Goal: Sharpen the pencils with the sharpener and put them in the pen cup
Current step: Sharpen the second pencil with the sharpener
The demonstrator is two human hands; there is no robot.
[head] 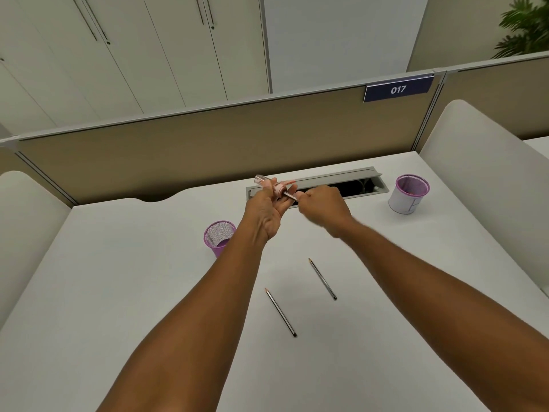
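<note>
Pink sharpener (277, 188) w/ clear cap, pinched in left hand (267, 209) above desk (118, 292); right hand (322, 206) grips pencil (289, 196) entering it. Two pencils (280, 312) (323, 279) lie on desk. Purple mesh cup (218, 236) at left, contents unclear; second cup (408, 194) far right.

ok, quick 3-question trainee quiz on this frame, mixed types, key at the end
1. True or false: the left hand holds the pink sharpener.
2. How many pencils lie loose on the desk?
A) one B) two C) four
3. Fill in: the right hand pinches a ___ that points into the sharpener.

Key:
1. True.
2. B: the nearer pencil and the farther pencil.
3. Pencil. The purple cup sits behind the left forearm, and a second cup is at far right.
</note>
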